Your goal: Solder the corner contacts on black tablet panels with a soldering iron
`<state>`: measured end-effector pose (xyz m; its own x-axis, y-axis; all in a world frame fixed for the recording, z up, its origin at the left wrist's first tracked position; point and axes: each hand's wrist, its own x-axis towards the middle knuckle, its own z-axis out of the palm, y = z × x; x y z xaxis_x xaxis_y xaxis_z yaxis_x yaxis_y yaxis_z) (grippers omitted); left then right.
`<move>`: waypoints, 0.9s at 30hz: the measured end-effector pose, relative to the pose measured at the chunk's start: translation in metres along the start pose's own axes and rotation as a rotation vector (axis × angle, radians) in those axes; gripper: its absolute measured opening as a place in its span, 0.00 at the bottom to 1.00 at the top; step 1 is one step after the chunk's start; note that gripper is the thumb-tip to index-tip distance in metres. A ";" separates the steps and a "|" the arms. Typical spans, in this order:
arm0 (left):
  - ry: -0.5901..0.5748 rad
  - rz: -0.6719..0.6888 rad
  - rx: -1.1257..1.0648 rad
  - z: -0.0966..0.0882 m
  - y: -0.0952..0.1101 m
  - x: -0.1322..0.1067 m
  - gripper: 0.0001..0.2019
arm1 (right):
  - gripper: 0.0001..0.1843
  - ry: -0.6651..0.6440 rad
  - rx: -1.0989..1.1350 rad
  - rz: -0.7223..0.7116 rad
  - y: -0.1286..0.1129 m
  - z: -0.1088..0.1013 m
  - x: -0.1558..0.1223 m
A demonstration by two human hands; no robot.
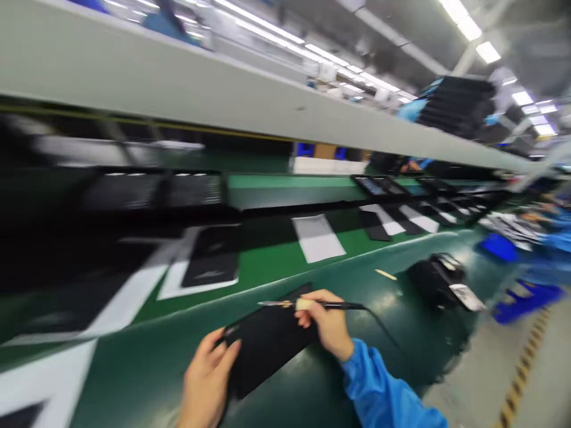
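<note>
My left hand [209,375] grips the near left edge of a flat black panel [267,339] that lies on the dark green bench [134,368]. My right hand [328,324], in a blue sleeve, is closed on a soldering iron [312,305] with a yellowish grip and a thin metal tip pointing left. The tip hovers just over the panel's far edge. A black cord runs from the iron to the right across the bench.
A green conveyor belt [276,261] beyond the bench carries black and white sheets. A black device [435,279] sits on the bench to the right. A grey shelf [178,89] runs overhead. Blue bins [499,246] and people in blue stand at far right.
</note>
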<state>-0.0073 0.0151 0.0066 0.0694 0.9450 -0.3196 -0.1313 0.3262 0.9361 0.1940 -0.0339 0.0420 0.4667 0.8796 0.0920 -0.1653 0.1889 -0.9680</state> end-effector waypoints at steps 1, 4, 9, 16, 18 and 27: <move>-0.032 -0.034 -0.051 -0.002 -0.001 -0.004 0.29 | 0.14 -0.039 0.015 0.017 -0.003 -0.006 -0.005; -0.143 -0.043 -0.226 0.000 -0.002 -0.010 0.26 | 0.04 -0.222 -0.294 -0.199 -0.007 -0.021 -0.012; -0.172 -0.022 -0.290 0.010 0.000 -0.015 0.19 | 0.10 -0.479 -0.487 -0.396 -0.010 -0.020 -0.016; -0.187 -0.015 -0.305 0.009 -0.002 -0.017 0.19 | 0.11 -0.554 -0.523 -0.385 -0.005 -0.006 -0.011; -0.194 -0.013 -0.301 0.009 -0.002 -0.016 0.18 | 0.11 -0.567 -0.531 -0.391 -0.004 -0.005 -0.010; -0.190 0.008 -0.304 0.008 -0.002 -0.016 0.16 | 0.10 -0.588 -0.547 -0.386 -0.007 -0.004 -0.004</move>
<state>-0.0003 -0.0011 0.0106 0.2465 0.9356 -0.2530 -0.4192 0.3382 0.8426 0.1971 -0.0408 0.0474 -0.1426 0.9079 0.3942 0.4195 0.4162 -0.8067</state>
